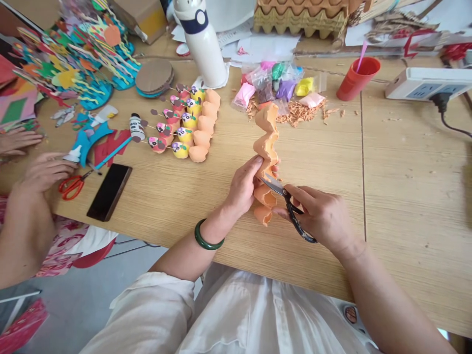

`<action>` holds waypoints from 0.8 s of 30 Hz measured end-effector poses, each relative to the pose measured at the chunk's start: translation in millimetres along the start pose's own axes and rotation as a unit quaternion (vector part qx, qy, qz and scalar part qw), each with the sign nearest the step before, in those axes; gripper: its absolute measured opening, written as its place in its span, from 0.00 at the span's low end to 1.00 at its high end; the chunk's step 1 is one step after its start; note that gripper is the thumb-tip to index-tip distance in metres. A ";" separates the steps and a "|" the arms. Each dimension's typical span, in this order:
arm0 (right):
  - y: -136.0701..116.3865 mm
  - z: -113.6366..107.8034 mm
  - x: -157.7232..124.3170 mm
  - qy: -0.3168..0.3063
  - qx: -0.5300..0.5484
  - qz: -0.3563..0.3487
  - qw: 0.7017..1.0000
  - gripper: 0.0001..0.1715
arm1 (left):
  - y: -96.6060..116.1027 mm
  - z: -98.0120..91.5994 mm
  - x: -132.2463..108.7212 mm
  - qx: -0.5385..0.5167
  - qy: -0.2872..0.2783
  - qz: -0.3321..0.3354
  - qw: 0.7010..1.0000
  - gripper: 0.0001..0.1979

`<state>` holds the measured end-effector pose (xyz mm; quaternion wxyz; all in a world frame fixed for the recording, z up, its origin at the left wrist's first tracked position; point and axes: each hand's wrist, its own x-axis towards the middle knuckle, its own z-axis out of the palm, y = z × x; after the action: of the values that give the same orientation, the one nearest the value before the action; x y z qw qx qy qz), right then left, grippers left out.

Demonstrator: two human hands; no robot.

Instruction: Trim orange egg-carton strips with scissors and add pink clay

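Note:
My left hand [244,184] grips an orange egg-carton strip [266,142] around its middle, with the row of cups running away from me over the table. In my right hand [326,216] is a pair of black-handled scissors [300,223]. Their blades lie against the strip's edge just beside my left fingers; how far they are parted I cannot make out. Left of the strip stand rows of egg-carton cups: plain orange cups [206,125], yellow decorated cups [189,122] and red decorated cups [170,117].
Orange paper scraps [300,114] and bagged coloured clay [283,88] lie beyond the strip. A white bottle [206,49], red cup [358,78] and power strip [424,83] stand farther back. At left are a phone [109,191], red-handled scissors [72,187] and another person's hand [46,171].

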<state>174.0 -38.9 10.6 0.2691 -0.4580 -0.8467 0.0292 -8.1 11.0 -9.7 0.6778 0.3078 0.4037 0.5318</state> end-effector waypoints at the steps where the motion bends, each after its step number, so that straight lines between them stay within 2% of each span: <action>1: -0.5 -0.4 0.0 0.005 0.003 -0.005 1.000 0.25 | 0.5 -0.2 -0.2 0.004 -0.002 0.001 1.000 0.16; 8: -2.3 -3.9 -1.3 0.011 0.006 -0.009 1.000 0.28 | 4.5 -1.1 -0.9 0.019 -0.018 -0.017 1.000 0.16; 13: -3.2 -4.3 -3.8 -0.017 0.007 0.010 1.000 0.31 | 5.3 0.0 -2.2 0.018 -0.017 -0.032 0.999 0.16; 19: -4.3 -7.2 -1.7 -0.087 0.039 0.080 0.992 0.37 | -0.2 -4.2 2.5 0.007 -0.029 -0.048 0.998 0.17; 22: 2.4 -12.4 3.0 -0.121 0.055 0.132 0.982 0.37 | 0.6 -5.7 7.6 -0.010 -0.004 -0.050 0.999 0.16; 24: 12.7 -17.1 6.5 -0.144 0.021 0.205 0.968 0.33 | 4.0 -6.2 11.3 -0.039 0.027 -0.050 0.998 0.15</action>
<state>189.1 -29.8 24.3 0.1418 -0.6069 -0.7639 0.1675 -14.2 22.9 -11.8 0.7037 0.2459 0.4156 0.5211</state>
